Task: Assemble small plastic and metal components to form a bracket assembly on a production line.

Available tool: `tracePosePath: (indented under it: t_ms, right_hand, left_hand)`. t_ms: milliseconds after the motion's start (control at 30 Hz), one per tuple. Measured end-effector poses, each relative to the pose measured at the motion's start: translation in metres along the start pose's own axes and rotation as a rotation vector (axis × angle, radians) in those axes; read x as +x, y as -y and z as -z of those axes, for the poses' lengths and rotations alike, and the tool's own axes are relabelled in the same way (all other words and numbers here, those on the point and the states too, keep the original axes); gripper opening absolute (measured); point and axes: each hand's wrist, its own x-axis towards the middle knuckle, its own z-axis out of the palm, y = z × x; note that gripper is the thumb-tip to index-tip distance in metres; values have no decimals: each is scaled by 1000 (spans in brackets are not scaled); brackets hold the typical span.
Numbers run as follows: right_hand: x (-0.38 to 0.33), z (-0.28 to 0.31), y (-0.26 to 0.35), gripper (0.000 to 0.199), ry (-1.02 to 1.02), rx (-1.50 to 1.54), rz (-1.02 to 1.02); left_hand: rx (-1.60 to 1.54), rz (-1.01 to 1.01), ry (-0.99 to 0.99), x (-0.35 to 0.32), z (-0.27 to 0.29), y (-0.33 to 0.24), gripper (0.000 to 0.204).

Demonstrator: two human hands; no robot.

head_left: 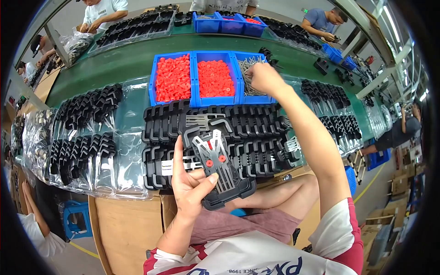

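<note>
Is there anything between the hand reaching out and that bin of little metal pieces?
Nothing visible is in the way. The right hand is already over the blue bin, fingers down among the metal pieces. The left hand holds a black part closer in, off to the side.

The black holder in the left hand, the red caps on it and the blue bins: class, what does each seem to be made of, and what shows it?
Black holder: probably moulded plastic, matt, with rounded edges; the grey ribbed plate on it looks like metal.
Red caps: likely plastic, evenly bright red.
Blue bins: apparently rigid plastic, smooth with a slight sheen.
</note>
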Motion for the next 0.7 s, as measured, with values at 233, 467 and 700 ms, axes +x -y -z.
tracePosePath:
  t_ms: [233, 467, 700]
  right_hand:
    - [-5, 30, -15, 17, 42, 428, -160]
    - [-66, 38, 12, 23, -227, 1155, -274]
    - [-194, 46, 99, 42, -196, 1508, -188]
  left_hand:
    - [-29, 22, 23, 4, -6, -1, 96]
    - [-46, 43, 37, 15, -2, 11, 95]
    - [37, 49, -20, 22, -10, 29, 94]
